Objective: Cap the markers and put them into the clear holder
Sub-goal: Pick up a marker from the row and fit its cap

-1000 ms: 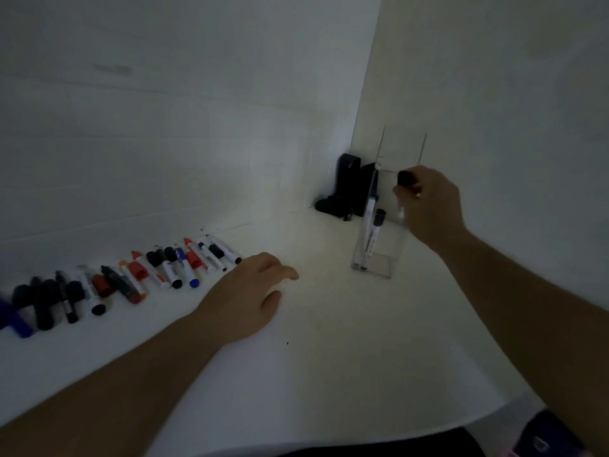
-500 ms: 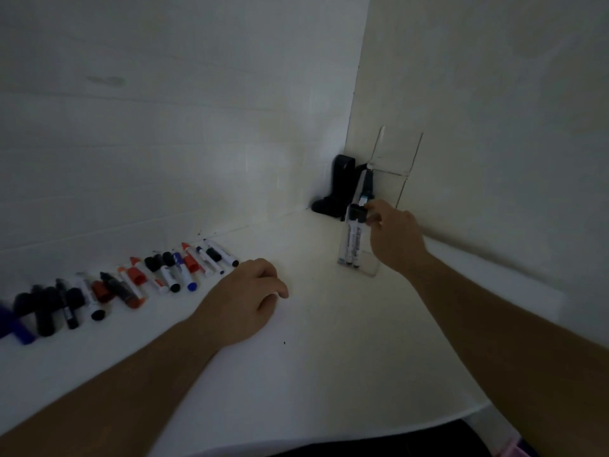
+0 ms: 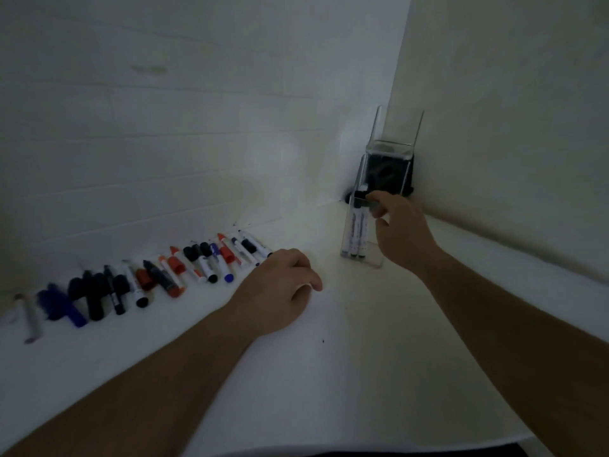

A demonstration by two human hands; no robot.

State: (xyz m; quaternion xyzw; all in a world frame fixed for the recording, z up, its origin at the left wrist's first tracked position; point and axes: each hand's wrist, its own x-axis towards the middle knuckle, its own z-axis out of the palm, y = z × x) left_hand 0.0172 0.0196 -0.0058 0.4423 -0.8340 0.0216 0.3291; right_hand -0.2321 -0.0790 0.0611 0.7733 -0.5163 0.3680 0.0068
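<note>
Two capped markers point(image 3: 357, 234) stand in the clear holder point(image 3: 362, 225) at 1 o'clock, right hand point(image 3: 400, 235) fingers loosely parted at its rim, left hand point(image 3: 280, 288) resting curled on the worktop point(image 3: 329, 374), so next I'd grab from the row point(image 3: 148, 278) at 9.

I see a white counter point(image 3: 329, 374) under plain white walls point(image 3: 197, 127), all dim and greyish in this light. The row of markers point(image 3: 211, 262) runs white barrels with black, red and blue caps, and toward its left end I make out mostly black ones, a dark blue one point(image 3: 61, 303) and a pale grey one point(image 3: 30, 319). The holder point(image 3: 374, 258) is clear, the markers inside it point(image 3: 357, 232) are white with black caps and black bottom ends, and a black thing point(image 3: 389, 174) shows behind it.
</note>
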